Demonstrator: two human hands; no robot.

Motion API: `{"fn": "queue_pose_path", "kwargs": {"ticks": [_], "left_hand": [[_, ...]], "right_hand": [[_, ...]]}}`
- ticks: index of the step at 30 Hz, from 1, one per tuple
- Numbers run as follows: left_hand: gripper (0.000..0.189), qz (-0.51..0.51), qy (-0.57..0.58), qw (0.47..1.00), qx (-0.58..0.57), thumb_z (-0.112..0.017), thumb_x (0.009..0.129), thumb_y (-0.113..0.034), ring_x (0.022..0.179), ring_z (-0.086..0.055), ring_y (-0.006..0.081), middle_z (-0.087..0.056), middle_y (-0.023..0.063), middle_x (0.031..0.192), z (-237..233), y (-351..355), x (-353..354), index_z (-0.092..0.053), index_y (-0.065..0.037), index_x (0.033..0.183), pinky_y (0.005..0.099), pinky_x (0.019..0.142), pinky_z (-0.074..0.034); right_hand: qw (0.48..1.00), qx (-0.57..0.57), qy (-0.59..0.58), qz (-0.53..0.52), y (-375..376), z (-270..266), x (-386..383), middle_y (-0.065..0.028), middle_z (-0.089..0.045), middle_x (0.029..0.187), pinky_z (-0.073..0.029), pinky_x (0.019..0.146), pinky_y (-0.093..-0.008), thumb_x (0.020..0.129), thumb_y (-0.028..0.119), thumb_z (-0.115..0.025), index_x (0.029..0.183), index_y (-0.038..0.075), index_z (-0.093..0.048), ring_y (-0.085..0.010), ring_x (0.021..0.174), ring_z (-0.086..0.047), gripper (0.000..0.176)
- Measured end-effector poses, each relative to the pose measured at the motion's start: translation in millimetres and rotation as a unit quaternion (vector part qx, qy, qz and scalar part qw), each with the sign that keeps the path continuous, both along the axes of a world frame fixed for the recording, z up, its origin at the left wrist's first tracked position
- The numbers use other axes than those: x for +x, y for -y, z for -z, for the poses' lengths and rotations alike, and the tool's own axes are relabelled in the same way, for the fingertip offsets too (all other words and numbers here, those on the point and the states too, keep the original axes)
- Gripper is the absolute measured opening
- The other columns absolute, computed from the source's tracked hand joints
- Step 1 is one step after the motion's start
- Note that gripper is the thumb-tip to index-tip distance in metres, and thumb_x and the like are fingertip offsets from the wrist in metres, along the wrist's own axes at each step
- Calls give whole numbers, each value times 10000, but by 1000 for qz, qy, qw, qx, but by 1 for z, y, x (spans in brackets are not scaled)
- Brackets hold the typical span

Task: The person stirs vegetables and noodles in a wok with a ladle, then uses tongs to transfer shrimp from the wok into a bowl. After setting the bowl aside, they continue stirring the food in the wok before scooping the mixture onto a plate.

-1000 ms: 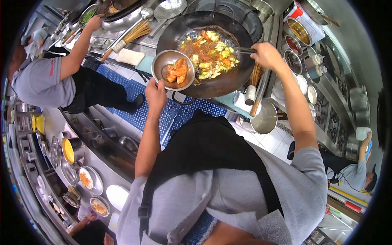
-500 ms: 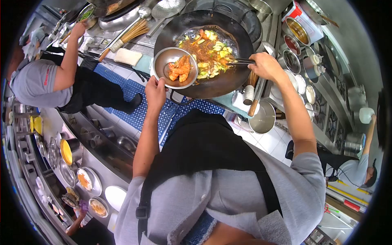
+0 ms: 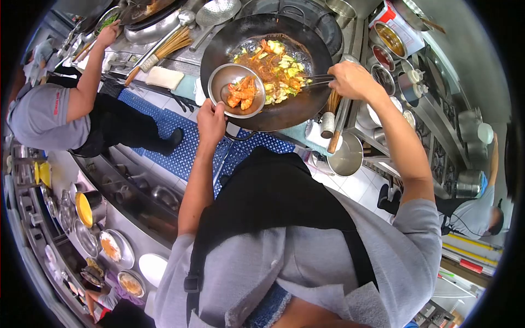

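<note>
My left hand [image 3: 211, 120] is closed on the near rim of a round metal bowl [image 3: 220, 83], held over the left side of a large black wok [image 3: 227, 46]. Several orange, sauced prawns [image 3: 241, 93] lie inside the bowl. In the wok are brownish glass noodles [image 3: 269, 64] mixed with pale green and yellow cabbage pieces [image 3: 290, 66]. Over the wok's right side, my right hand [image 3: 354, 81] grips metal tongs [image 3: 319, 81], their tips at the edge of the food.
Bamboo brushes [image 3: 167, 48] and a perforated skimmer [image 3: 217, 12] lie left of the wok. Sauce pots [image 3: 390, 41] line the right. A metal pot [image 3: 347, 154] stands below. One co-worker [image 3: 49, 117] is at the left, another [image 3: 474, 214] at the far right. Plated dishes [image 3: 124, 249] stand behind.
The view has shifted slightly. Both hands keep their holds, with the bowl still over the wok. At the lower left, another person has come further into view.
</note>
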State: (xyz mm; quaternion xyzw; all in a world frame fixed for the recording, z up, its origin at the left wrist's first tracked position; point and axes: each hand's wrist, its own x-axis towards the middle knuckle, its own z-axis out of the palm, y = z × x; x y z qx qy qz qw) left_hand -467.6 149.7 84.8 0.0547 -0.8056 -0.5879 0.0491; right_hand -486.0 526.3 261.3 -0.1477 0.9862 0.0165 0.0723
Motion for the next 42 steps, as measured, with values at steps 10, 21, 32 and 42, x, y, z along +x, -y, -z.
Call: {"fn": "queue_pose_path", "kwargs": {"ticks": [10,21,32,42], "left_hand": [[286,-2,-4,1000,16,-627,976,-182,552,-620,171,-616,92,631,8,-1,2,-546,6,776,360,535,-484],[293,62,7,994,-90,-620,942,-224,757,-679,437,-660,263,772,-5,-33,-14,-610,55,852,507,721,-509],[154,83,89,989,82,-558,970,-101,597,-638,140,-688,75,800,26,-21,-17,-643,22,1002,290,556,-546],[155,13,78,992,100,-551,984,-106,588,-573,91,-675,50,797,16,26,6,-653,2,1027,248,539,-465]], "right_hand": [[1000,2,4,14,8,35,-17,-284,-724,874,-573,880,-503,788,191,-672,845,-26,-759,-437,926,-721,241],[961,48,-119,-247,60,-27,2,-179,-718,783,-581,778,-427,776,90,-638,770,11,-706,-358,828,-734,104],[992,-46,23,-112,-5,1,-14,-208,-724,1110,-530,965,-480,871,161,-749,1171,16,-702,-384,1103,-677,337],[975,-192,-106,44,-36,27,-28,-227,-741,1065,-542,935,-486,932,225,-689,1146,27,-737,-417,1038,-700,295]]}}
